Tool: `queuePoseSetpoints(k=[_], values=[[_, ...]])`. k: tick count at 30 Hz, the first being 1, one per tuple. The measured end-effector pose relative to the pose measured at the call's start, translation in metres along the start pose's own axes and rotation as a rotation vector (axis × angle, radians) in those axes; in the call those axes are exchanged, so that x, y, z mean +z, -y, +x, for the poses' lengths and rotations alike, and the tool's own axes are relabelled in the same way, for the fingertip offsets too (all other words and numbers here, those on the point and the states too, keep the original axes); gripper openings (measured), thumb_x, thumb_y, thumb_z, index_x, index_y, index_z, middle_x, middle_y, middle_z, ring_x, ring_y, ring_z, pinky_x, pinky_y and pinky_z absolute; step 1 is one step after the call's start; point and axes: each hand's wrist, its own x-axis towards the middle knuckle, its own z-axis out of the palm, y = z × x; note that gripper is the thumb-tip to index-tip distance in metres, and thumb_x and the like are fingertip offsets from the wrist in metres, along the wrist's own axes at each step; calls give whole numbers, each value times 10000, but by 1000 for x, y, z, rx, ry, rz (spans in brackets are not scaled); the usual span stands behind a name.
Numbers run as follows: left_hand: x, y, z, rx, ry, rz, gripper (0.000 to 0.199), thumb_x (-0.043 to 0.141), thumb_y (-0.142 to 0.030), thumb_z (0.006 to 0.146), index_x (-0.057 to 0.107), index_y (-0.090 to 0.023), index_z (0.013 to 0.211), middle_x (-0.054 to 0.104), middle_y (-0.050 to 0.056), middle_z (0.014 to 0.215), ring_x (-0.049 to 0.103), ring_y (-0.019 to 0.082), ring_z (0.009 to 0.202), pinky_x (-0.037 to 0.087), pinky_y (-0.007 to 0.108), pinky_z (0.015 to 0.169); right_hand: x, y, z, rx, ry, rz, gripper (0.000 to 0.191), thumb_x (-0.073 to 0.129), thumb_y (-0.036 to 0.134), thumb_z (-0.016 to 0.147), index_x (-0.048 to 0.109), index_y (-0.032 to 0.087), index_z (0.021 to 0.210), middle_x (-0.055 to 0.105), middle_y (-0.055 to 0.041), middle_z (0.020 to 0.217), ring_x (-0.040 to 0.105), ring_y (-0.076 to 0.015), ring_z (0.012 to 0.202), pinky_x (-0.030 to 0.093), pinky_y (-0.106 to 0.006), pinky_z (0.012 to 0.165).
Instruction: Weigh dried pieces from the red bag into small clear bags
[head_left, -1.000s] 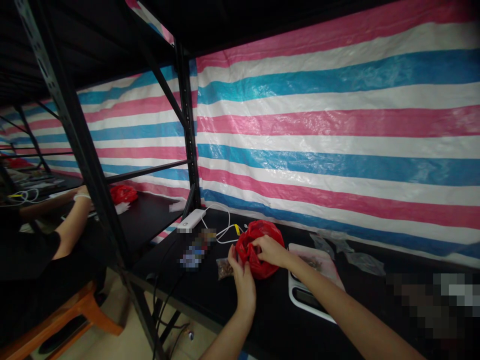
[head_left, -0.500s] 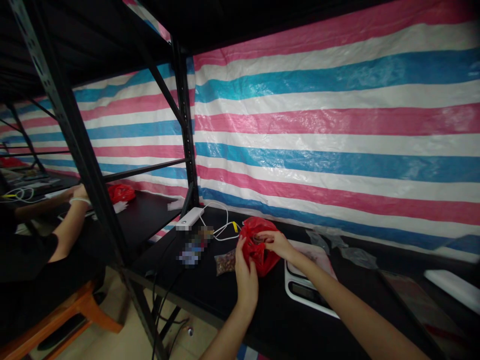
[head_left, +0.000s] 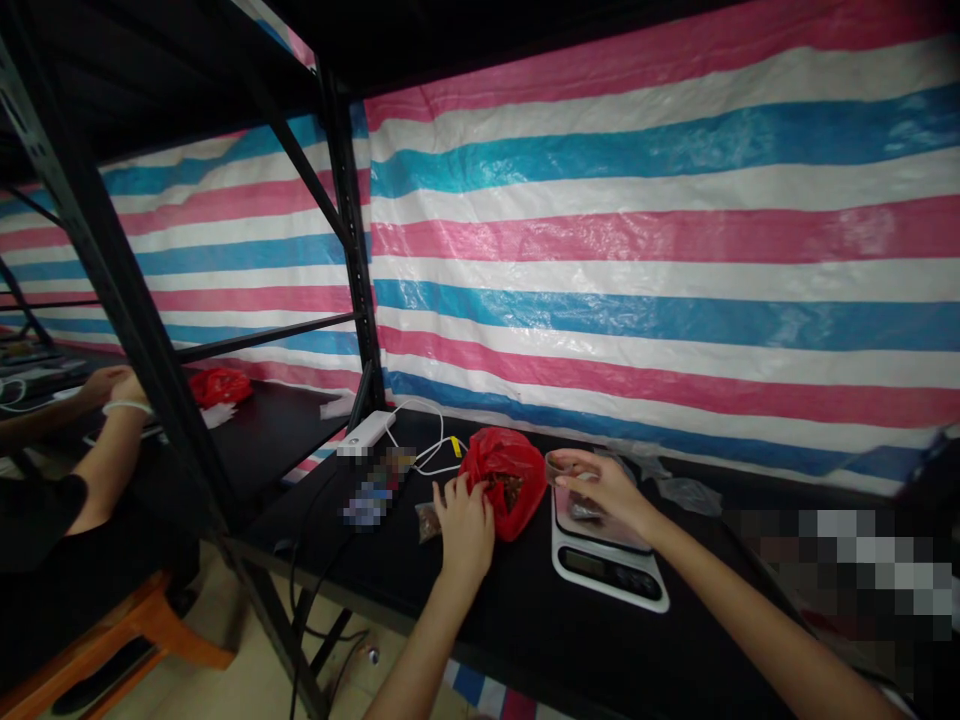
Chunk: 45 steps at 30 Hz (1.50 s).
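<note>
My left hand (head_left: 463, 530) grips the near left side of a red plastic bag (head_left: 504, 482), whose open mouth shows dark brown pieces (head_left: 505, 491). My right hand (head_left: 604, 490) pinches a small transparent plastic bag (head_left: 574, 490) with something dark in it, just above a white digital kitchen scale (head_left: 606, 570). The transparent bag seems to touch the scale's pan. A small see-through packet of brown pieces (head_left: 427, 522) lies just left of my left hand.
A white power bank (head_left: 366, 432) with white cables and a blurred packet (head_left: 373, 490) lie on the black shelf. Loose transparent bags (head_left: 684, 495) lie behind the scale. At left, a seated person's hands (head_left: 112, 388) work near another red bag (head_left: 220, 387).
My right hand has left the red bag and now holds a small transparent bag over the scale. The view has swung slightly, and the scale shows more fully.
</note>
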Motion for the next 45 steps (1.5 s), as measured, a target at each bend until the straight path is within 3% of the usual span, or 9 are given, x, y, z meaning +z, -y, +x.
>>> queuePoseSetpoints(k=[4,9,17,24,31,36,40,43,45], values=[[-23,15,25,218,282,-107,369,381,-87,771,636,-192,1016,602,99,1034,515,225,1014,346,408,965,-38,-3,-27,34,-81,-85,433,663,379,662,623,194,1052,647,-80,1060,626,-216,843,503,-347,743],[-44,24,59,461,594,-243,273,454,-73,737,665,-179,875,613,77,961,535,200,952,405,289,873,-76,-8,-57,85,-202,-142,446,668,423,641,636,217,1035,656,-83,1039,619,-245,853,506,-301,584],[-35,12,101,555,727,-207,35,626,-219,709,626,-184,705,553,41,1016,473,197,978,324,324,921,-96,-20,-79,128,-272,-133,457,672,428,649,628,209,1048,644,-92,1066,622,-241,854,519,-310,630],[-29,21,115,471,982,-432,108,589,-234,721,627,-165,796,621,1,804,549,145,755,386,211,709,-96,-30,-83,136,-231,-107,465,675,426,654,623,211,1063,629,-95,1100,632,-217,821,513,-353,755],[-25,35,122,399,960,-190,322,544,-429,746,647,-156,610,492,-33,501,430,96,492,279,192,517,-92,-37,-84,131,-234,-77,456,679,412,651,631,201,1053,630,-99,1100,633,-233,844,514,-359,752],[-31,38,126,415,959,32,408,513,-554,739,665,-185,654,563,-5,652,518,172,729,333,267,742,-91,-47,-87,124,-235,-106,452,681,403,651,629,218,1060,636,-82,1090,632,-221,808,512,-345,719],[-43,24,118,467,703,111,401,515,-591,731,653,-214,745,569,32,927,480,245,966,284,409,893,-90,-53,-88,143,-249,-162,446,660,411,673,618,218,1073,636,-76,1085,618,-201,766,503,-334,690],[-44,-8,98,518,414,59,355,403,-496,845,601,-203,878,546,52,990,476,228,981,308,413,891,-87,-54,-88,137,-253,-219,445,640,425,684,616,218,1077,637,-66,1078,598,-174,695,491,-318,651],[-36,-36,79,582,357,-29,318,411,-460,855,559,-209,980,536,59,1058,467,224,1016,332,394,889,-87,-55,-87,138,-253,-289,445,630,432,689,614,219,1080,654,-54,1028,584,-164,663,480,-309,641]])
